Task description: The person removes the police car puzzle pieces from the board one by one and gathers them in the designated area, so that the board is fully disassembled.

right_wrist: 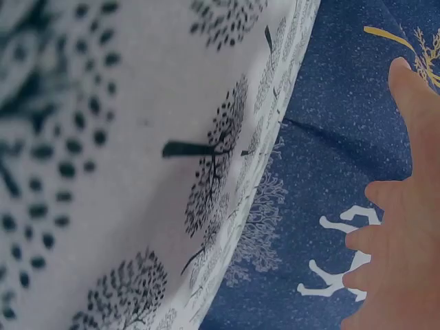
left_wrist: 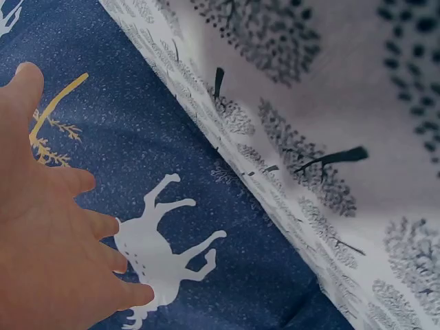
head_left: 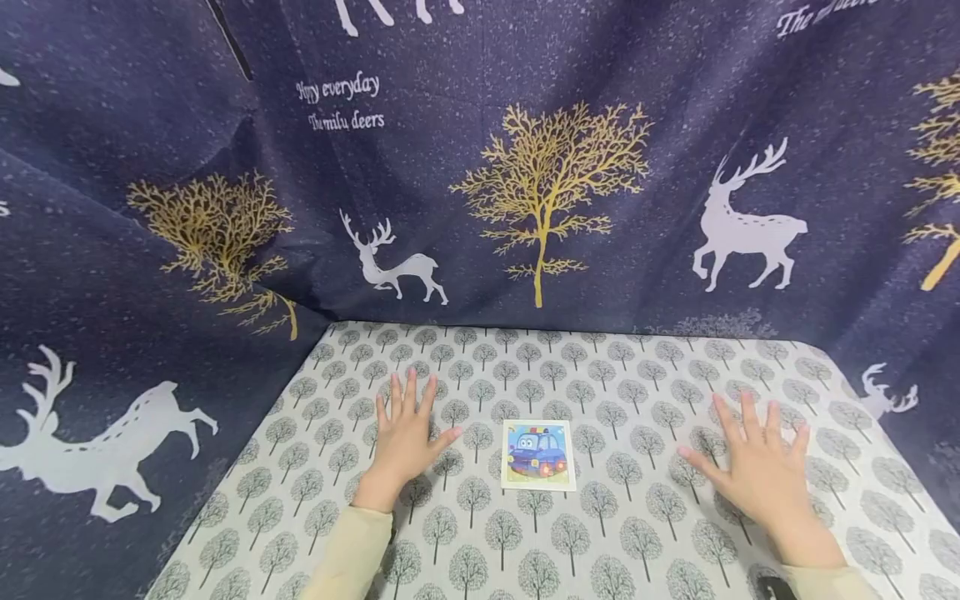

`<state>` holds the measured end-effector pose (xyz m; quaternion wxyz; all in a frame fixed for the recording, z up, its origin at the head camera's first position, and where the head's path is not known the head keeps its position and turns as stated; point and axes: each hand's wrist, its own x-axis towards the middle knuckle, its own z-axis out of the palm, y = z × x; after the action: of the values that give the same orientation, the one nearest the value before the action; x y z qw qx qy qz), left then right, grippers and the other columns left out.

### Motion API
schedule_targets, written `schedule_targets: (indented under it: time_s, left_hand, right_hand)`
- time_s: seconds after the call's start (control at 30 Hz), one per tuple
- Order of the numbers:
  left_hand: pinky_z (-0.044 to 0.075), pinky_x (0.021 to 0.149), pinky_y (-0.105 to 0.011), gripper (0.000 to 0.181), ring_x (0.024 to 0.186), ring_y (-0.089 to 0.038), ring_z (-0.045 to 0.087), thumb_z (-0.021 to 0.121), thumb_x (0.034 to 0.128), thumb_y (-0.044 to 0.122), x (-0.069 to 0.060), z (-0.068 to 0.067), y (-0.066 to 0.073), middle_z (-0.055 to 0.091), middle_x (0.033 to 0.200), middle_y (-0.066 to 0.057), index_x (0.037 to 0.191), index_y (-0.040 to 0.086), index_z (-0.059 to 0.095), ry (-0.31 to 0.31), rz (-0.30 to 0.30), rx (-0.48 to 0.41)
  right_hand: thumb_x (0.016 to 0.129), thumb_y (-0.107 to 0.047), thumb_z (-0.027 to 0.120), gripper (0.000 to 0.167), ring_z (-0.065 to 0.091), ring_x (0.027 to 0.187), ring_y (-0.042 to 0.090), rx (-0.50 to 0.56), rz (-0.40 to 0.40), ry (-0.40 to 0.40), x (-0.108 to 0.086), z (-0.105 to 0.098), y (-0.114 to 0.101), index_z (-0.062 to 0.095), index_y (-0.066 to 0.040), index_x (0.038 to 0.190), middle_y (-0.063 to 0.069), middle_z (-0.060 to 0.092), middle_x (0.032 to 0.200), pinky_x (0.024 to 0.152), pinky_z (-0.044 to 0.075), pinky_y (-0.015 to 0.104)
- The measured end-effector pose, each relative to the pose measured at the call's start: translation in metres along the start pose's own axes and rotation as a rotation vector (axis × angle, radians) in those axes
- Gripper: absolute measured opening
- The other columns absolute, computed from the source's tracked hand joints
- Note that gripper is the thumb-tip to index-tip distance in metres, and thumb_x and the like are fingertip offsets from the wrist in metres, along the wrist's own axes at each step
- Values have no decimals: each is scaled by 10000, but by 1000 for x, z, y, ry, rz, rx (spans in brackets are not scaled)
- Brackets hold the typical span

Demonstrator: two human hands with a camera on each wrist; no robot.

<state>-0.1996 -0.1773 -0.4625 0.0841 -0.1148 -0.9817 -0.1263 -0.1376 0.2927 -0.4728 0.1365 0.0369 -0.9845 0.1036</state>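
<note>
Between the two hands a square picture card [head_left: 537, 455] lies on the tree-patterned cloth; it has a pale border and shows a blue cartoon police car with eyes. To the card's left is the left hand [head_left: 406, 435], palm down with fingers spread, apart from the card. On the other side the right hand [head_left: 763, 467] is likewise spread out, farther from the card. Both hold nothing. In the left wrist view the left hand [left_wrist: 62, 227] appears at the left edge, fingers extended. The right wrist view has the right hand [right_wrist: 399, 227] at its right edge.
White cloth printed with grey trees [head_left: 472, 533] covers the table. Behind and to the left hangs a dark blue curtain [head_left: 480, 183] with white deer and golden trees. A small dark object [head_left: 772, 583] shows by the right sleeve at the bottom edge.
</note>
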Motion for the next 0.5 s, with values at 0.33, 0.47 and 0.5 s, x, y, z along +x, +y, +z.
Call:
schedule_targets:
  time_s: [0.33,0.47,0.5]
  left_hand:
    - [-120,1101,-623,913,1413,-410,-193,562,866,615,1,-8,2,-80,1588,-166,1551,155,172,-3,-8,2]
    - [-111,1099,-630,910,1412,-428,-175,563,862,621,0,-10,7,-59,1589,-165,1550,170,177,5,-5,9]
    - [-109,1098,-632,913,1411,-431,-175,560,859,628,0,-10,8,-55,1589,-166,1551,173,175,9,-4,7]
  right_hand:
    - [844,-657,559,998,-152,1382,506,0,-25,4,7,-2,0,27,-209,1560,244,-52,1567,982,-269,653]
    - [840,-653,567,991,-168,1393,475,9,-39,10,10,-3,-4,46,-217,1561,263,-20,1565,981,-274,650]
    - [839,-651,570,990,-170,1395,470,10,-42,11,10,-3,-5,49,-219,1561,266,-13,1565,983,-274,649]
